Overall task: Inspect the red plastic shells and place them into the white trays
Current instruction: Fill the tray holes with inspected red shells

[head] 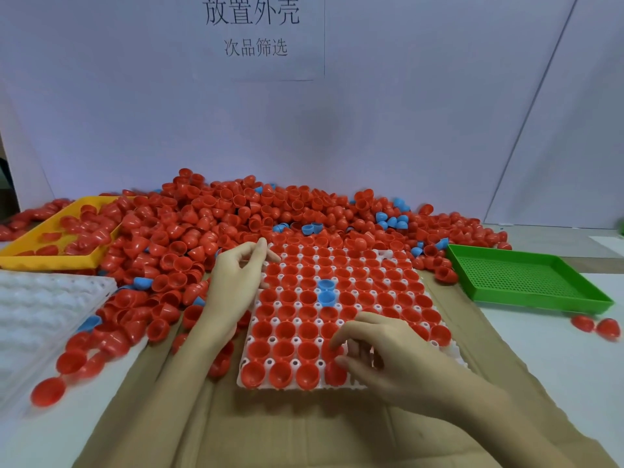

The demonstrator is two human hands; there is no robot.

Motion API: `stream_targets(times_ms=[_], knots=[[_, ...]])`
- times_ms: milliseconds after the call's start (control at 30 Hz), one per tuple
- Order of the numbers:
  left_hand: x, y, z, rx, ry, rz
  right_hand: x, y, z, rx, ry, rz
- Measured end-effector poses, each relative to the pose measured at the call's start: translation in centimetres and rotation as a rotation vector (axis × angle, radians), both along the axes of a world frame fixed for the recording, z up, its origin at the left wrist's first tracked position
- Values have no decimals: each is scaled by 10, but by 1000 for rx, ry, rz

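This is a sorting bench in a small factory or assembly workshop: a heap of red plastic shells (216, 228) across the far table, yellow tray (50, 261) left, green perforated tray (526, 282) right, printed Chinese sign (251, 27) on the far wall.

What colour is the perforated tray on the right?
Green, clearest in the head view.

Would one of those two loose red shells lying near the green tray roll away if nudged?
Probably: the loose red shells look rounded and lie on their sides on the smooth table. They seem thin, hollow plastic, so likely very light and easily scattered.
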State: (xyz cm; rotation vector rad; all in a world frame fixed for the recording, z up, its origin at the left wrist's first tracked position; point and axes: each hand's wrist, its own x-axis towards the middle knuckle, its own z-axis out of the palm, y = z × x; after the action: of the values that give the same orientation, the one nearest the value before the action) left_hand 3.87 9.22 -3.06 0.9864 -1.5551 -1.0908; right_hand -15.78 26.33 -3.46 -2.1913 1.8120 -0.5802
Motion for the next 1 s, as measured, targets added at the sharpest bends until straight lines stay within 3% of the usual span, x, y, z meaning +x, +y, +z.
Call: stream_targets(times_ms=[400, 700, 767, 900, 1000], knots=[[14, -14, 2, 16, 36, 89, 5, -14, -3, -10, 13, 29], [37, -35, 0, 3, -5, 209, -39, -61, 19, -72, -308, -55], [40, -37, -1, -66, -94, 245, -53, -73, 22, -96, -380, -97], [46, -44, -9, -331, -458, 356, -75, -87, 12, -181, -466, -177], [45, -47, -16, -405, -639, 373, -85, -87, 3, -259, -475, -213]])
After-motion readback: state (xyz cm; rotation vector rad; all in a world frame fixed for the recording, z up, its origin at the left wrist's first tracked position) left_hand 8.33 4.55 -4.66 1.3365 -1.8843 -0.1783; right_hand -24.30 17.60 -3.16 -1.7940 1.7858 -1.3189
